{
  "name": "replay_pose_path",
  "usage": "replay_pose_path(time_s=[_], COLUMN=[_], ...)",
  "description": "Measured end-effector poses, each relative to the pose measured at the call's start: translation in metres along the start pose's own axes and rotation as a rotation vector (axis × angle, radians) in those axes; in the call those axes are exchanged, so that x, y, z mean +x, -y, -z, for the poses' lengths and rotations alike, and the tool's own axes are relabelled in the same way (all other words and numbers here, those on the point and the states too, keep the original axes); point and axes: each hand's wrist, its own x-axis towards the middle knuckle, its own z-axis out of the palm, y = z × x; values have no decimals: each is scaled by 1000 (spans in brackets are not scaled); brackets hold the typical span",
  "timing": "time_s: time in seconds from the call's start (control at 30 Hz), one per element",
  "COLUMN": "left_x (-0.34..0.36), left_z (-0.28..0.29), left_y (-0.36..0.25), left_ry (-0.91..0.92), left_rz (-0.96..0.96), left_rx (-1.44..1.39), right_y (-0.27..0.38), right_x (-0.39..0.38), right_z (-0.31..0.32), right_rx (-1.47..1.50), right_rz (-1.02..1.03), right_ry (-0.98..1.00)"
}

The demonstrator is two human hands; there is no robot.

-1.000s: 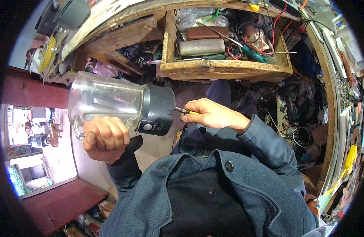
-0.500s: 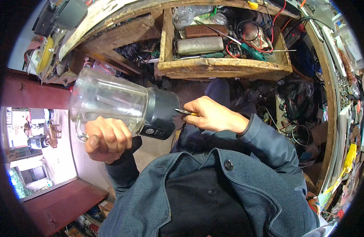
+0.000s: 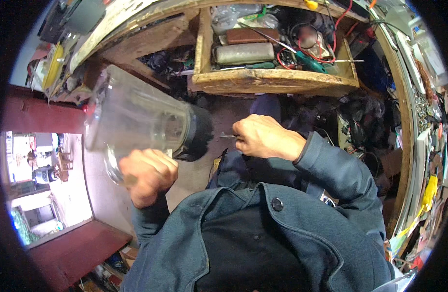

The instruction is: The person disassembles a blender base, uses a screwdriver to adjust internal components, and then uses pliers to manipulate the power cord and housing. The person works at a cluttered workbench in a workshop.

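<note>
**One clear jug point(image 3: 136, 112) is lying sideways in our left hand point(image 3: 148, 176), while our right hand point(image 3: 268, 137) is pinching a thin metal tip point(image 3: 227, 136).**

At the far left, dark red panels point(image 3: 44, 112) are framing a bright opening point(image 3: 71, 180). Next to it, the jug is hanging in the air on its side, its wide end pointing to the upper left and its black base point(image 3: 197, 134) facing right. Our left hand is wrapping tightly around the jug's handle point(image 3: 112, 170), on the side nearest us. Motion blur is softening the jug and this hand, hiding the finer details.

In the middle, we are wearing a blue-grey jacket point(image 3: 282, 233) over a black top point(image 3: 255, 253). Above our hands, an open wooden drawer point(image 3: 277, 80) is holding a brown case point(image 3: 251, 36), a grey case point(image 3: 245, 53), a screwdriver with a green handle point(image 3: 310, 62) and some looping red wire point(image 3: 335, 30).

Just right of the base, our right hand is curling closed around the tool. Its tip is pointing left, with a small gap showing before the base. Our fingers are covering the rest, so we are not managing to tell its kind.

At the far right, small metal pieces point(image 3: 422, 119) and a yellow item point(image 3: 430, 197) are crowding a ledge.
</note>
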Motion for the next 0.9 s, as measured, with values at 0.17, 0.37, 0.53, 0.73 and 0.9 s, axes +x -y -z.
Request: replay_pose_path(time_s=[0.17,0.37,0.53,0.73,0.9], left_x=[10,3,0,1,2], left_z=[14,42,46,34,26], left_y=[8,2,1,7,8], left_ry=[-58,-111,-102,-126,-89], left_rz=[-79,-120,-114,-125,-110], left_rx=[-189,-327,-333,-307,-265], right_y=[-12,-18,-10,10,14], right_x=[3,13,19,15,13], right_z=[-23,-22,-22,-11,-8], right_rx=[117,400,562,531,495], right_rz=[50,159,195,60,38], right_ry=[-22,-74,-48,-11,-41])
